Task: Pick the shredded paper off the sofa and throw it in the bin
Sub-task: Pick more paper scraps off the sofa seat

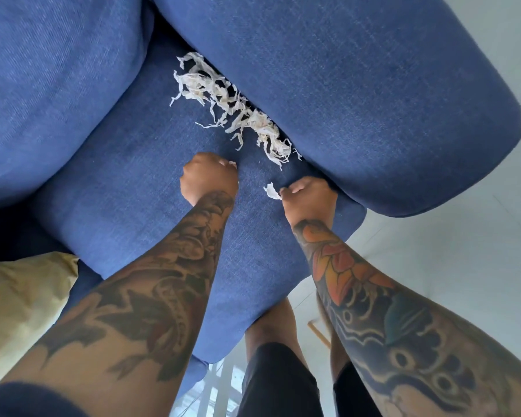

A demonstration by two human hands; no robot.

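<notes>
Left hand (208, 176): closed to a fist just above the seat (139, 182); a white fleck shows at the knuckles, so judged shut on a small bit of paper, most of it hidden inside.
Right hand (309, 195): fingers curled shut, thumb and forefinger pinching a scrap (272, 191) that sticks out to the left, clear of the fabric.
Shreds (232, 108): main heap lying on the seat, pressed into the crease where seat meets armrest (373, 85); beyond both hands, not touched by either.
Reason for placement: loose strips likely drifted into the crease and lodged there; armrest wall stops further spread.
Reason for grip: fists closed tight, probably to keep light strips from slipping out while reaching for more.
Long axis of heap: diagonal, from upper left near the back cushion (57, 70) to lower right near the seat's front edge, following the crease.
Strip direction: single strips tangled, ends pointing many ways; a few stragglers trailing out left onto open seat.
Pinched scrap: short, crumpled, free end pointing left and slightly up.
Bin: not in view.
Other: yellow cushion (21, 308) at lower left, well apart from the paper.
Progress: judged early to middle; bulk of shreds not yet picked up.
</notes>
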